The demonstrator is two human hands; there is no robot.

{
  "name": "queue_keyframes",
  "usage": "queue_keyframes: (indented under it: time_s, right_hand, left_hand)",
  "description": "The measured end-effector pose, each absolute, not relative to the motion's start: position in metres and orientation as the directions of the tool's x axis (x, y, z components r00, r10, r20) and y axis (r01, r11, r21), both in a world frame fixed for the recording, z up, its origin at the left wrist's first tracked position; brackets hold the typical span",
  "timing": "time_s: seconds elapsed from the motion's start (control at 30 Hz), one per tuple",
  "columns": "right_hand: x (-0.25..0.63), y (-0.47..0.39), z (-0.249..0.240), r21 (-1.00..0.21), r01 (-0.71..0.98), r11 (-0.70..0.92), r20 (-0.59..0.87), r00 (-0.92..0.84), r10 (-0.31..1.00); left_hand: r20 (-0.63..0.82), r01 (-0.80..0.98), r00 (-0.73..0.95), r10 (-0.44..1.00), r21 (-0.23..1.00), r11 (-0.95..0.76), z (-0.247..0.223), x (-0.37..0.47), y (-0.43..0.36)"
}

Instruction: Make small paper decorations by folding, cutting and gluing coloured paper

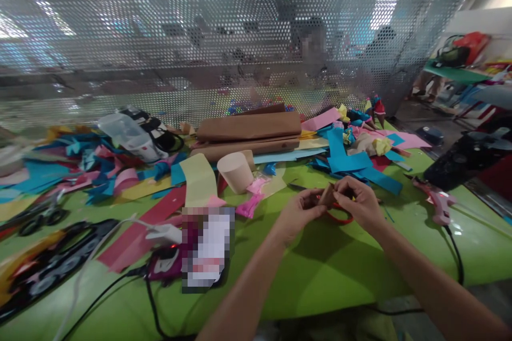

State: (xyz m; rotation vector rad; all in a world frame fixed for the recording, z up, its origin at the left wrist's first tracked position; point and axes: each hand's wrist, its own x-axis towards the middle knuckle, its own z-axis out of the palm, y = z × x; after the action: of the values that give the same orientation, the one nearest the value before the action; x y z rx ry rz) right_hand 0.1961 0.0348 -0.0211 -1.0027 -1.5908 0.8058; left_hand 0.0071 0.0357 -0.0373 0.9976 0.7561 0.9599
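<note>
A small folded piece of brown paper [327, 195] is between my two hands, just above the green table [320, 272]. My left hand [298, 214] grips it from the left, its fingers curled round the lower part. On the other side my right hand [359, 203] pinches the paper's upper edge between thumb and fingertips. Beneath the hands lie scissors [343, 217] with red handles, partly hidden by the fingers. A pink glue gun [439, 203] rests to the right of my right hand, its black cord running off the front edge.
Blue paper strips [350, 162] and a roll of cream paper [236, 171] lie beyond my hands. Brown paper sheets [248, 130] are stacked further back, before a perforated metal screen [240, 37]. A purple power strip [168, 264] and a blurred-out phone [212, 250] lie left.
</note>
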Motion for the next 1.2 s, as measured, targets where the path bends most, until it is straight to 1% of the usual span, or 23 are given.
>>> queue_keyframes:
  time_s: [0.17,0.37,0.53,0.7,0.9,1.03,1.2]
  right_hand:
    - [0.198,0.035,-0.02,-0.874,0.222,0.433,0.415,-0.124,0.901]
    - [0.204,0.035,-0.015,-0.785,0.337,0.52,0.51,-0.123,0.851]
    - [0.212,0.036,-0.011,-0.794,0.359,0.49,0.493,-0.09,0.865]
    - [0.21,0.037,-0.01,-0.801,0.37,0.472,0.45,-0.149,0.881]
    - [0.202,0.038,-0.014,-0.796,0.397,0.458,0.413,-0.196,0.889]
    - [0.2,0.039,-0.015,-0.802,0.394,0.449,0.406,-0.191,0.894]
    - [0.202,0.039,-0.016,-0.813,0.389,0.432,0.404,-0.156,0.901]
  left_hand:
    - [-0.088,-0.279,0.392,0.916,0.937,0.21,-0.038,0.007,0.037]
    - [-0.074,-0.293,0.368,0.927,0.937,0.191,-0.037,0.005,0.037]
    - [-0.069,-0.274,0.349,0.934,0.946,0.172,-0.038,0.004,0.037]
    - [-0.059,-0.247,0.357,0.932,0.957,0.155,-0.039,0.004,0.037]
    - [-0.003,-0.25,0.371,0.929,0.963,0.103,-0.04,0.006,0.037]
    - [-0.01,-0.253,0.369,0.929,0.961,0.111,-0.04,0.005,0.036]
    - [-0.039,-0.214,0.372,0.927,0.969,0.126,-0.034,0.004,0.034]
